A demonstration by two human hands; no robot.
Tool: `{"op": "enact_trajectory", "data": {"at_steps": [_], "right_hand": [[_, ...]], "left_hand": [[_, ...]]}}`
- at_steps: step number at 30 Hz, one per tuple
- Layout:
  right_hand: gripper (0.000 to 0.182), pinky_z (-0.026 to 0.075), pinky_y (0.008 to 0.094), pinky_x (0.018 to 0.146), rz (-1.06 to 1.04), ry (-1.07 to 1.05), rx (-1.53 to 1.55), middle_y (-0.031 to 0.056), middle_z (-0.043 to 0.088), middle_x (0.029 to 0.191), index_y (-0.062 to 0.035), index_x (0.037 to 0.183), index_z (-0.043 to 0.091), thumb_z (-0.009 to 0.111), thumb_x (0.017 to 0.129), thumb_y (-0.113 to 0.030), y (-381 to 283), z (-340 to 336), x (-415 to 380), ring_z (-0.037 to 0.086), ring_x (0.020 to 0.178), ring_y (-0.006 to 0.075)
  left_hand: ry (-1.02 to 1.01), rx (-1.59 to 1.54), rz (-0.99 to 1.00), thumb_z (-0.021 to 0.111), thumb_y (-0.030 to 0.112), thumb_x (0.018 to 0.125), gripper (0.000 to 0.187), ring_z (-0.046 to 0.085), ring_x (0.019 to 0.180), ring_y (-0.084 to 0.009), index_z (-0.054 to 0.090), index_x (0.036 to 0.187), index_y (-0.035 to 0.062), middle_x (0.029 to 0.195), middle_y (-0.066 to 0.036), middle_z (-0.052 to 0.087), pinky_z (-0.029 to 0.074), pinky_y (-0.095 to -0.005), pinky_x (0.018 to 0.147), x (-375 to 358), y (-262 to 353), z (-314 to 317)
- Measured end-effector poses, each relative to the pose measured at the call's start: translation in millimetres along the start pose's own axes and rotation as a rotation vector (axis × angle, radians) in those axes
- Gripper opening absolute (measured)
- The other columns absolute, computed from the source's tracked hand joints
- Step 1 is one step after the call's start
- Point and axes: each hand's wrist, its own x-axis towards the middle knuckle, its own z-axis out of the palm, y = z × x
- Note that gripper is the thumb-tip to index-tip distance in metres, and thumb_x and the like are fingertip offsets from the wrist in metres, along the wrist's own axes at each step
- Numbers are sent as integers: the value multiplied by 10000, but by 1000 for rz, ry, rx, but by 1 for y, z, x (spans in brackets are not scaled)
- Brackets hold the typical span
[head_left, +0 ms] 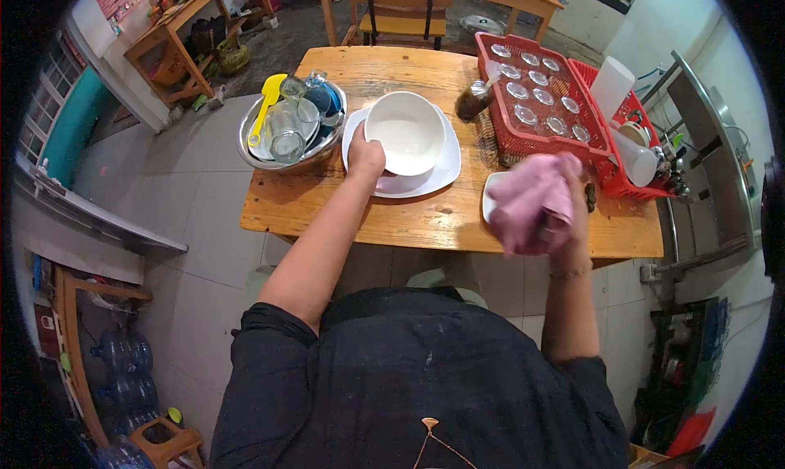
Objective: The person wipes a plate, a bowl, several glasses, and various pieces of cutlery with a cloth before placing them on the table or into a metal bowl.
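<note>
My left hand (367, 155) grips the left side of a white bowl (406, 134), its opening tilted toward me. Below the bowl lies a white plate (443, 173) on the wooden table. In my right hand (576, 199) is a bunched pink cloth (531, 199), held above the table's front right part. Partly covered by the cloth is a small white dish (491, 197). The fingers of my right hand are mostly hidden behind the fabric.
On the left, a metal basin (248, 146) holds glass mugs, dishes and a yellow spatula (266, 109). A red crate (556, 146) of upturned glasses stands right, beside a dark jar (473, 101) and a red basket (609, 175) with plastic containers. A chair (405, 15) is beyond the table.
</note>
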Motion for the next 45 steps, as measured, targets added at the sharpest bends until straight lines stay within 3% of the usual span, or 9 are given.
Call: {"op": "enact_trajectory", "data": {"at_steps": [5,8,9,10,23,28,36,40,45], "right_hand": [[288,471,277,738,-322,-75,-455,16,612,910,-69,1039,613,658,899,-317,56,78,75,587,809,125],[253,482,316,838,-549,-215,-725,89,662,1003,-35,1081,616,649,848,-129,92,112,103,619,920,166],[266,483,314,841,-550,-225,-711,89,662,1028,-30,1108,616,630,853,-104,106,104,116,620,939,167],[282,485,311,845,-549,-236,-698,90,661,1053,-25,1135,616,610,858,-80,113,104,121,620,959,167],[178,521,297,789,-126,-97,144,37,583,958,-95,1117,554,547,963,-183,30,50,86,597,875,139],[248,505,323,865,-201,-140,167,40,567,1041,-88,1129,544,486,992,-286,37,80,85,579,926,150],[454,439,417,963,-414,-576,-1364,247,578,1131,35,1000,631,395,978,-351,114,119,94,581,1066,379],[343,442,424,961,-436,-719,-1757,238,542,1170,23,887,673,476,928,-255,89,125,74,563,1085,388],[217,507,390,831,-1087,-481,-1807,182,567,1001,2,979,594,530,858,-167,118,123,91,613,981,320]], "left_hand": [[12,-224,-206,474,204,933,478,677,869,-308,362,1397,170,1209,-168,590,591,-442,517,-16,29,-1],[9,13,71,527,213,923,524,668,842,-373,337,1407,149,1180,-190,589,580,-447,601,2,8,-4],[130,365,512,557,140,886,589,620,925,-425,321,1426,148,1169,-224,560,532,-450,797,18,-11,-7],[129,451,560,580,68,829,655,543,1028,-456,340,1432,154,1189,-248,517,442,-439,937,10,0,-13],[161,626,1172,508,-37,812,688,502,1139,-440,331,1466,81,1248,-282,487,416,-475,982,0,29,-1],[132,266,750,512,67,908,554,534,1132,-389,344,1436,38,1222,-251,534,425,-406,984,-13,27,5],[-255,-649,70,397,239,1034,278,621,969,-193,469,1220,44,1102,-117,606,520,-319,838,-11,18,-10],[-266,-488,36,407,220,1031,312,599,1013,-176,480,1256,17,1110,-104,610,492,-315,877,-29,14,-30],[-79,-54,363,477,196,1001,388,570,1110,-234,473,1329,-11,1231,-161,592,435,-314,958,-34,16,-16]]}}
